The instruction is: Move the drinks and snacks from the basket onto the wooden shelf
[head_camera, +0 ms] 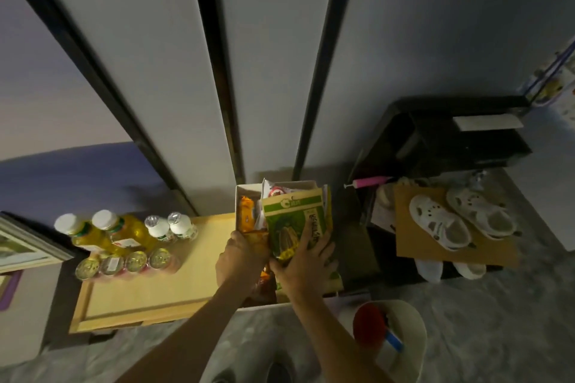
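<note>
A white basket [241, 196] stands at the right end of the light wooden shelf [199, 261] and holds several snack packets, among them an orange one [247, 214]. My right hand [306, 261] lies on a green and yellow snack bag [294, 224] that stands upright in the basket. My left hand [239, 258] reaches into the basket beside it, fingers curled around orange packets. On the shelf's left end stand two yellow drink bottles [102, 232], two small white bottles [169, 227] and a row of cans [124, 261].
White clogs [460, 221] rest on brown cardboard [420, 246] to the right, in front of a black stand [451, 140]. A white bucket [413, 348] with a red item sits at the lower right. A framed picture [18, 246] is at the left. Wall panels rise behind.
</note>
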Tool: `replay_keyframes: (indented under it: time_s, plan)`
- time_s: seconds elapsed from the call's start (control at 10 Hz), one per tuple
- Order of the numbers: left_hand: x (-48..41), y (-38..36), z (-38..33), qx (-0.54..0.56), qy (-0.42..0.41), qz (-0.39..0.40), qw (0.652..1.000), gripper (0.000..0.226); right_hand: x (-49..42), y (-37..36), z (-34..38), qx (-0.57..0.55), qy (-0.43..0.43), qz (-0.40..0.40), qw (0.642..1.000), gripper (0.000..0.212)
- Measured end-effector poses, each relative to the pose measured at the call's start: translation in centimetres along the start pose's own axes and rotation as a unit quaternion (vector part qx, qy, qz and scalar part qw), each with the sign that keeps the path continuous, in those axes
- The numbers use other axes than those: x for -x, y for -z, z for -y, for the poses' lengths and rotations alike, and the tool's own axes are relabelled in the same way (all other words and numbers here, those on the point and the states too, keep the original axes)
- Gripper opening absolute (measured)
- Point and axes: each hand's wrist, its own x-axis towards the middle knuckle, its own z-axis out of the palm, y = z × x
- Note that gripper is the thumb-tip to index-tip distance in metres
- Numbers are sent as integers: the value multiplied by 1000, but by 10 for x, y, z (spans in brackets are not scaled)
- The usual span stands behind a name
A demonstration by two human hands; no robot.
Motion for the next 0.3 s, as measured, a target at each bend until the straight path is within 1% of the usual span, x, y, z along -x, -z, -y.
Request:
replay_keyframes:
  time_s: [0.1, 0.2, 0.3]
  plan:
    - [-1, 3, 2, -34, -7, -10, 999, 55, -2, 1, 1, 6, 9, 14, 1000, 148]
    - [4, 9, 6, -83, -34, -12, 996, 63, -1, 9, -2, 5, 24, 48, 999, 147]
    - [4, 23, 8, -116, -77, -22, 990, 69, -6, 25, -10, 3, 59, 45, 997, 135]
